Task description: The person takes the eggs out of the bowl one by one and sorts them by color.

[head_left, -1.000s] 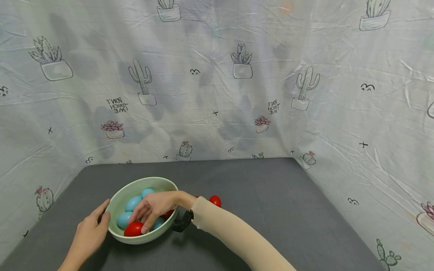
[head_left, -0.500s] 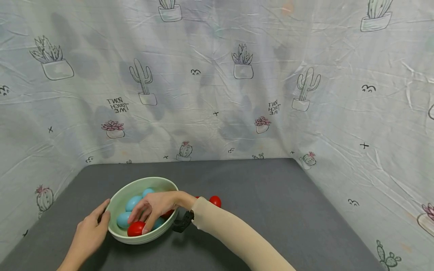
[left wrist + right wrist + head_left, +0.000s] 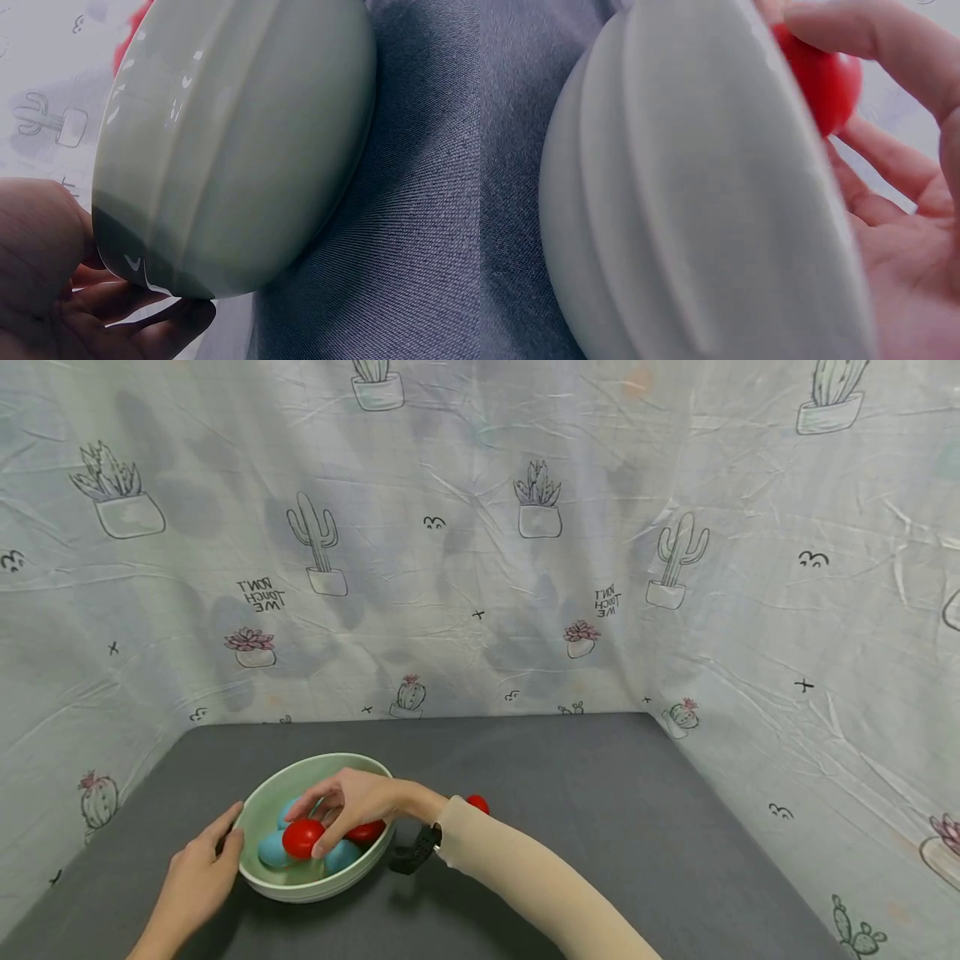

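A pale green bowl (image 3: 262, 882) stands on the grey cloth. Inside it lie several blue eggs (image 3: 274, 849) and a red egg (image 3: 365, 832) partly behind my right hand. My left hand (image 3: 201, 870) grips the bowl's left rim; in the left wrist view its fingers (image 3: 176, 324) touch the outer wall (image 3: 232, 150). Over the bowl, my right hand (image 3: 356, 802) pinches another red egg (image 3: 303, 839) between thumb and fingers. That held egg (image 3: 829, 86) also shows past the bowl's rim in the right wrist view. My right hand hides part of the bowl's contents.
Another red egg (image 3: 477, 802) lies on the grey cloth (image 3: 570, 827) right of the bowl, partly behind my right sleeve (image 3: 517, 868). A white curtain (image 3: 465, 552) printed with cacti closes off the back and sides. A black band (image 3: 415, 850) sits at my right wrist.
My right hand has risen slightly with the pinched red egg, lifting it off the bowl's near inner side. My left hand and the bowl have stayed in place.
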The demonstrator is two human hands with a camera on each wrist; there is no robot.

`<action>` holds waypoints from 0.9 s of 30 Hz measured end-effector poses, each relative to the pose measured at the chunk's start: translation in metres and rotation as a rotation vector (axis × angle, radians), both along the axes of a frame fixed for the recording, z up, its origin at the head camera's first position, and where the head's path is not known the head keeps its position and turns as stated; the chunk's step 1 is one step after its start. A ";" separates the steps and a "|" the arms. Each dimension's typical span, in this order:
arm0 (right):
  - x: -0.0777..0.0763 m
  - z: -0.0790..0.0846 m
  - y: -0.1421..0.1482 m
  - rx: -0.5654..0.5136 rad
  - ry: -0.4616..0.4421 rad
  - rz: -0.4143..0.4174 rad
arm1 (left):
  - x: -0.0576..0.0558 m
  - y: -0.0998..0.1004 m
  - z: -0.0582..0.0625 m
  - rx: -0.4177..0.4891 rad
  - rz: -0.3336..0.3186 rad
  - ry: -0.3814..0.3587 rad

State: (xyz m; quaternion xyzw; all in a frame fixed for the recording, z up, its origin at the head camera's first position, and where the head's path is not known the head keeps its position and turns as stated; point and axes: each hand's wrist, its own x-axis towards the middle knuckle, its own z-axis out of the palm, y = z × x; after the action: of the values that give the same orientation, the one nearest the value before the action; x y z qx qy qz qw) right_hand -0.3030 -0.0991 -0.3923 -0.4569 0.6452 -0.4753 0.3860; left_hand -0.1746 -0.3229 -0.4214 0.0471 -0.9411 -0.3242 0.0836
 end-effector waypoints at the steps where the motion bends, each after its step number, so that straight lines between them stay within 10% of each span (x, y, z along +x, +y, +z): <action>1: 0.000 0.002 0.003 -0.013 0.000 -0.019 | 0.000 0.000 0.000 -0.002 0.002 0.001; 27: 0.023 0.046 0.157 -0.260 0.286 -0.488 | 0.002 0.002 -0.001 0.000 0.008 0.028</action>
State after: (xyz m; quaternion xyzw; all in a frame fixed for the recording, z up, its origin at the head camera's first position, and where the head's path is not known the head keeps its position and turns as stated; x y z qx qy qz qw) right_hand -0.2796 0.0576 -0.3467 -0.3961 0.7175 -0.5634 0.1042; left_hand -0.1727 -0.3207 -0.4220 0.0462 -0.9397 -0.3243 0.0980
